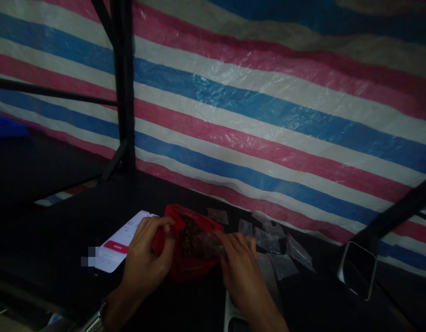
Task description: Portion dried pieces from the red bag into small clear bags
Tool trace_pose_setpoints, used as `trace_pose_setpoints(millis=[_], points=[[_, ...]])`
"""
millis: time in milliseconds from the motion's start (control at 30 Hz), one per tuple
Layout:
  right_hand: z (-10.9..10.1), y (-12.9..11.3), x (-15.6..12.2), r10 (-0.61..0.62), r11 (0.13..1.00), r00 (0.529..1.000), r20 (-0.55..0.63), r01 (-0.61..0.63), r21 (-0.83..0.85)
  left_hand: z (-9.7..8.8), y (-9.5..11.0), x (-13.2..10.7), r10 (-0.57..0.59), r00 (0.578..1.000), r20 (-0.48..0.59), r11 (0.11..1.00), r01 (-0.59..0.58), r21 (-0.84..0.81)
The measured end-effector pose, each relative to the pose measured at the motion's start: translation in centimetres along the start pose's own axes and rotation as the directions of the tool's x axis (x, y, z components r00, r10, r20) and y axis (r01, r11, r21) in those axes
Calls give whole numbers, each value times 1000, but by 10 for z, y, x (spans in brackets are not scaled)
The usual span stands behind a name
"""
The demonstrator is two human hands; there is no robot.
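A red plastic bag (195, 272) sits with its mouth wide, and small dark brown pieces (190, 237) show inside. My left hand (147, 253) is curled at the bag's left edge, thumb and index finger bent around the red plastic. From the other side my right hand (240, 263) reaches over the rim, its fingers closed on a small clear plastic bag (211, 244) held above the brown pieces. Partly hidden below my right forearm lies a flat grey device (268, 272) with a dark display, perhaps a scale.
Left of the red bag lies a lit phone (111, 258). Several clear bags (266, 240) and a small filled packet (218, 216) lie behind my right hand. A silver-rimmed dark device (358, 269) stands at right. Black frame posts (126, 92) and a striped sheet (268, 115) bound the black table (71, 240).
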State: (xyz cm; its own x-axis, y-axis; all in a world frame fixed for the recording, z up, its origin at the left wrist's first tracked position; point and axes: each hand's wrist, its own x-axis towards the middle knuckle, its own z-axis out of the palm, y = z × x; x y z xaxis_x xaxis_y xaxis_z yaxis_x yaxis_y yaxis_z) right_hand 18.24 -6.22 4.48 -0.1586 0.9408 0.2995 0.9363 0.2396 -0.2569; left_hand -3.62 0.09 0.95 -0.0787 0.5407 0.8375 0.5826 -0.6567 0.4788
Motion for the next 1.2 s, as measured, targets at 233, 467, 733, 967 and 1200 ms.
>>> trace_pose_setpoints(millis=[233,467,733,967,1200], points=[[17,15,-6,213,947,969,-125,-174,269,2,-3,-2,17,1000,6,1000,-17,-5],[0,72,-35,383,767,913,-143,-228,600,2,-4,1,-2,1000,-2,1000,2,-24],[-20,115,-77,393,824,919,23,-363,434,0,-3,2,-39,999,17,999,39,-30],[-28,118,-85,443,790,892,-90,-342,509,3,1,1,-31,998,56,999,33,-31],[-17,114,-80,341,903,876,-340,-205,379,6,11,2,49,999,22,999,-49,-15]])
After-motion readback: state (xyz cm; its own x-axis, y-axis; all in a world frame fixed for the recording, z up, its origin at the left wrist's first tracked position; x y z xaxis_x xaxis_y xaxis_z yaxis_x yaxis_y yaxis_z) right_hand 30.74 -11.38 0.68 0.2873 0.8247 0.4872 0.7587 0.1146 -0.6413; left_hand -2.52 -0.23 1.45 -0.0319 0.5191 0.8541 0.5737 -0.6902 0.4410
